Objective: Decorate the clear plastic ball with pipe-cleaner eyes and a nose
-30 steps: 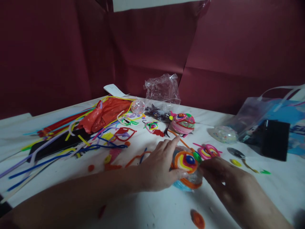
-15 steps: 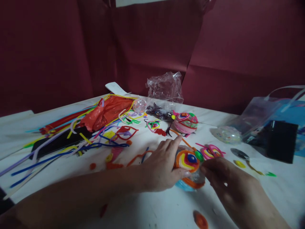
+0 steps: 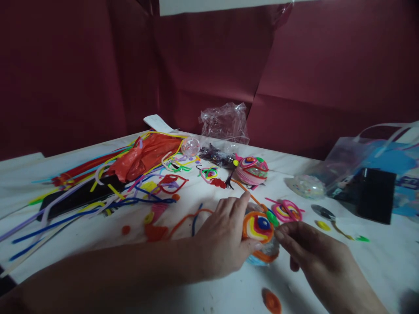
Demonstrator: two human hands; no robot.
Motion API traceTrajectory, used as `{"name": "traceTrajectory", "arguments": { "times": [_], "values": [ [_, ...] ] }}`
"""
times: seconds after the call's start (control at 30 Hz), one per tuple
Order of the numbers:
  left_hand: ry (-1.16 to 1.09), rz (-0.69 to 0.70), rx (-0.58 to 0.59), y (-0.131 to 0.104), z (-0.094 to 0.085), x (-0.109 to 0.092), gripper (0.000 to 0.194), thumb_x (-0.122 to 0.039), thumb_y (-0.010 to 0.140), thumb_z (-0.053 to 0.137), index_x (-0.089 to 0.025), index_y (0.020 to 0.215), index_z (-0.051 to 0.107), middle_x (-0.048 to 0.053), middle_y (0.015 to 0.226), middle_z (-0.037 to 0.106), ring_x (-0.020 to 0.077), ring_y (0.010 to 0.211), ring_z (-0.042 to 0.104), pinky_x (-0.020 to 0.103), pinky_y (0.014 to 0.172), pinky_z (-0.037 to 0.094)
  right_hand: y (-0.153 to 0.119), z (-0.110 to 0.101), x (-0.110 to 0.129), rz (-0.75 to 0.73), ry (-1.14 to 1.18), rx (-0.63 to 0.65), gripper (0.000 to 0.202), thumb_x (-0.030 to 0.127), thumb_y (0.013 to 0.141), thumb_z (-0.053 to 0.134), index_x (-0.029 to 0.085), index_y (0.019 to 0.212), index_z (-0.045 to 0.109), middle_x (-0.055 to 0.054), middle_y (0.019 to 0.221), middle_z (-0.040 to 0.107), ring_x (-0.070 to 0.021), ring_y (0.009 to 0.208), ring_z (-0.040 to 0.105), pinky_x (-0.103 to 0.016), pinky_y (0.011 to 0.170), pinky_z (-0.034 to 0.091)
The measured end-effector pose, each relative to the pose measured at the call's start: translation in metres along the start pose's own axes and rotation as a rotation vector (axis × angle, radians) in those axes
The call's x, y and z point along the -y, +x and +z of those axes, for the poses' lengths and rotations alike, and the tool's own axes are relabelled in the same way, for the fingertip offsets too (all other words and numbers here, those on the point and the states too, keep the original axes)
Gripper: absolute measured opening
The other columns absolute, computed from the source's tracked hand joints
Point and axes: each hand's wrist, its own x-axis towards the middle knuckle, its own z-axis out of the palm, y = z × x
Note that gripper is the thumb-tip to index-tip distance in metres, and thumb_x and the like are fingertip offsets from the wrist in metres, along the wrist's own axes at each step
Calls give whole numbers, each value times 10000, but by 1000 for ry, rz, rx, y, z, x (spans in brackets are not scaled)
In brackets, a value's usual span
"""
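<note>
A clear ball [image 3: 270, 248] lies on its side in front of me, wrapped with orange and light blue pipe cleaners. On it sits a coiled eye piece [image 3: 262, 227] in orange, yellow, white, red and blue, with a green oval [image 3: 272, 219] at its upper right. My left hand [image 3: 225, 231] holds the ball from the left, thumb across its front and fingers over the top. At the ball's right edge, the thumb and forefinger of my right hand [image 3: 317, 248] are pinched together; whatever is between them is hidden.
Behind are a pink decorated ball [image 3: 251, 171], a pink coiled eye [image 3: 288, 211] and a crumpled clear bag [image 3: 224, 124]. Loose pipe cleaners and a red plastic wrapper [image 3: 147, 152] cover the left side. At right stand a dark phone-like slab [image 3: 376, 195] and a clear dome [image 3: 307, 186].
My right hand has turned slightly, its lower fingers now showing curled beneath, still at the ball's right edge. My left hand keeps its hold. The whole view has shifted a little.
</note>
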Motion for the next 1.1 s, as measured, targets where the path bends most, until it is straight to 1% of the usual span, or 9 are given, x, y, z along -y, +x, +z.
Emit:
{"name": "traceTrajectory", "arguments": {
  "times": [0.17,0.33,0.4,0.5,0.63,0.73,0.83,0.97,1.1],
  "values": [
    [31,-42,6,-4,5,-4,680,-251,792,534,-143,1381,212,110,1308,425,231,1228,353,390,1055,298,1,3,-9,-112,-69,-56,315,481,864,437,205,774,560,-22,656,624,-169,566,585,-188,481,493],
    [57,-73,2,-3,3,-3,683,-258,791,514,-121,1383,201,131,1334,397,250,1234,347,415,1060,285,-5,12,-8,-249,-216,-114,239,429,905,409,230,815,509,3,632,602,-166,530,582,-193,440,468],
    [45,-92,-15,-2,0,-2,673,-277,791,515,-120,1375,218,135,1330,403,260,1235,348,426,1054,293,-10,14,-3,-291,-203,-89,235,416,916,397,230,814,498,-2,650,596,-165,536,583,-200,456,472],
    [23,-89,-16,0,-2,-1,667,-281,790,524,-107,1366,237,137,1304,432,254,1222,371,397,1036,327,-14,10,2,-264,-60,-29,295,448,924,387,220,786,513,-25,681,602,-179,601,604,-203,502,501],
    [17,-50,-16,0,-3,1,665,-264,788,534,-82,1360,246,140,1301,435,248,1225,369,391,1051,313,-11,-1,1,-175,113,-65,354,527,836,538,196,717,587,-52,664,623,-200,613,619,-193,507,523],
    [17,-44,-21,1,-2,2,663,-252,781,545,-73,1350,256,142,1288,444,245,1217,378,388,1047,321,-9,1,-1,-99,86,-240,380,566,736,631,194,658,618,-49,585,603,-211,559,604,-198,440,503],
    [13,-40,-29,2,-1,4,654,-250,770,556,-89,1337,271,133,1280,457,243,1212,390,394,1040,332,-11,11,0,-74,66,-381,401,597,696,648,199,646,631,-33,520,570,-207,515,587,-208,422,495],
    [7,-18,-25,2,0,5,645,-255,778,541,-109,1340,259,133,1298,438,246,1229,378,413,1041,329,-12,17,3,-99,39,-399,405,606,703,636,203,663,643,-25,511,567,-202,504,586,-207,418,496],
    [0,-10,-22,1,1,5,634,-259,783,532,-123,1338,260,128,1298,438,245,1241,365,412,1047,322,-10,11,6,-137,8,-344,343,545,730,643,203,721,659,-27,581,619,-199,519,610,-201,447,517]
  ]
}}
